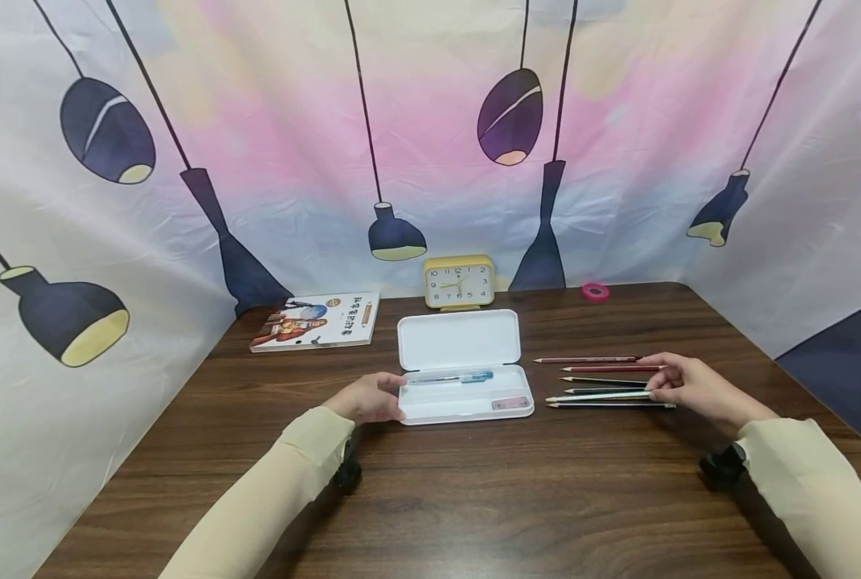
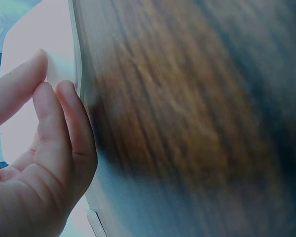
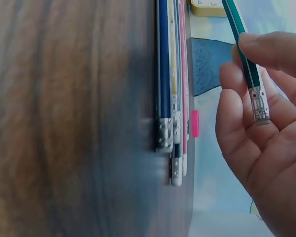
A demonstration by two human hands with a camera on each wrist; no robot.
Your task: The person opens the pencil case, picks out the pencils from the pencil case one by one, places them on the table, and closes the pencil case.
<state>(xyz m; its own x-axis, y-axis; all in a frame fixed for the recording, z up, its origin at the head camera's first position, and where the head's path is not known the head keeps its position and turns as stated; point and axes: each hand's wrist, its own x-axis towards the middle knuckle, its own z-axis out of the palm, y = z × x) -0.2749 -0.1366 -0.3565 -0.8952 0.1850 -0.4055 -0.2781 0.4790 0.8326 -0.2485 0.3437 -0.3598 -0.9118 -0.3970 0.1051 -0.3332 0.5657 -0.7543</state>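
Note:
A white pencil case (image 1: 459,408) lies open on the table, lid folded back. Inside it are a clear pen with a blue end (image 1: 477,377) and a small pinkish eraser (image 1: 510,403). My left hand (image 1: 372,397) grips the left end of the case's lower half, thumb and fingertips at its rim in the left wrist view. Between thumb and fingers, my right hand (image 1: 698,390) pinches a green pencil (image 3: 246,61) near its eraser end, raised over the others. Beneath and beside that hand lie several pencils (image 1: 596,359), roughly parallel, their sharpened tips towards the case.
Behind the case stands a yellow alarm clock (image 1: 460,283). A picture book (image 1: 321,322) lies at the back left, and a pink roll of tape (image 1: 595,292) sits at the back right edge. Printed cloth (image 1: 293,121) hangs around the wooden table (image 1: 473,498).

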